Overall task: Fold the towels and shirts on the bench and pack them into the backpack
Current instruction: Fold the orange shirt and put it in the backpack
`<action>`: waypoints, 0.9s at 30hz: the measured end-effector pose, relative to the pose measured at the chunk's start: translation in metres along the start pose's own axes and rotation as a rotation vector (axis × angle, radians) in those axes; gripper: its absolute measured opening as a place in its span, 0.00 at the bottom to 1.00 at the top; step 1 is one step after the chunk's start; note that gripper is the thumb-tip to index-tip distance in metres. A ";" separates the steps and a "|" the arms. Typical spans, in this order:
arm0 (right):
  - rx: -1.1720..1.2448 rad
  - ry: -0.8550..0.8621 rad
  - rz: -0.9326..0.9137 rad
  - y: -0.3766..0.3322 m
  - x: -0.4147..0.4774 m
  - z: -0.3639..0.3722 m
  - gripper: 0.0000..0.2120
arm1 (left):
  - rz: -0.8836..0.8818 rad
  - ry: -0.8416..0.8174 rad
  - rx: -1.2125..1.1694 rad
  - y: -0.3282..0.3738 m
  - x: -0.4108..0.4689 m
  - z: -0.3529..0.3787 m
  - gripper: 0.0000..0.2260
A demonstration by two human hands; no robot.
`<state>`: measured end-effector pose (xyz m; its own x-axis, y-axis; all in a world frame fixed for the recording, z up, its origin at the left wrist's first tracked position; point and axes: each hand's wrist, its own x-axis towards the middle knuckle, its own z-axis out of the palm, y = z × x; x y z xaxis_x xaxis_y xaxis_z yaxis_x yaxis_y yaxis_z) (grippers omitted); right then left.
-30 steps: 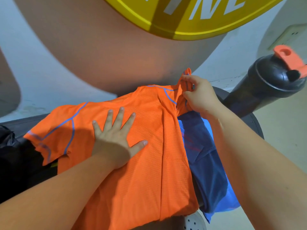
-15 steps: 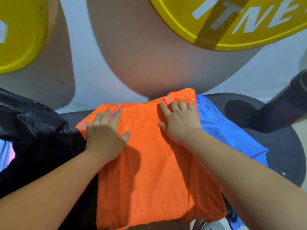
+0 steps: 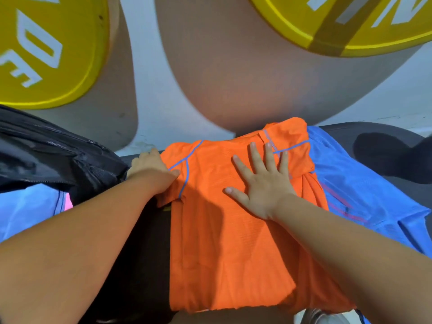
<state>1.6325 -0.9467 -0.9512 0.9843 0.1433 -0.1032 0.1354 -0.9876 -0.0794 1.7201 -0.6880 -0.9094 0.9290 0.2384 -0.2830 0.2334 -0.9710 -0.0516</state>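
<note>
Orange shirt: Our orange shirt (image 3: 222,230) lies on the bench (image 3: 346,128), partly on top of the blue shirt (image 3: 355,188). Its right side is already folded in.
Right hand: Our right hand (image 3: 264,185) lies flat on the orange shirt with the fingers spread wide. It presses the fold down.
Left hand: Our left hand (image 3: 152,171) is at the left sleeve. The thumb is on top and the fingers curl at the edge, so it seems to hold the sleeve.
What changed: A second ago our right hand held the right sleeve up in the air. Then it laid the sleeve down. Our left hand was flat on the shirt, and now it has slid out to the left sleeve.
What that means: We think one side is done and the left sleeve comes next.
Backpack: The black backpack (image 3: 58,155) sits right beside our left hand. A light blue cloth (image 3: 23,220) shows below it.
Still to do: Both shirts are still on the bench, not in the backpack.
Behind: Yellow weight plates (image 3: 46,54) stand at the back.
</note>
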 end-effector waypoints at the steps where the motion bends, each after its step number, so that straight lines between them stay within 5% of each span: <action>1: -0.003 -0.015 0.019 -0.001 0.000 0.003 0.43 | -0.011 0.009 0.019 -0.002 0.002 -0.001 0.32; 5: -0.021 -0.025 0.033 -0.001 0.000 0.004 0.43 | -0.071 -0.045 -0.008 -0.007 0.005 -0.005 0.29; 12: -0.007 -0.018 0.038 -0.002 -0.001 0.004 0.43 | -0.049 -0.076 -0.087 -0.007 0.001 -0.014 0.04; 18: -0.006 -0.028 0.045 -0.002 -0.002 0.002 0.43 | 0.038 -0.012 -0.266 -0.010 0.001 -0.014 0.05; 23: -0.001 -0.018 0.045 -0.002 -0.001 0.003 0.42 | -0.023 -0.066 -0.411 -0.010 -0.005 -0.016 0.15; 27: -0.008 -0.030 0.045 -0.002 -0.001 0.003 0.42 | -0.069 0.044 -0.602 -0.002 -0.011 -0.027 0.18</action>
<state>1.6305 -0.9449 -0.9534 0.9857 0.1000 -0.1358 0.0916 -0.9936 -0.0665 1.7177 -0.6881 -0.8801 0.9140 0.3132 -0.2580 0.4029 -0.7756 0.4859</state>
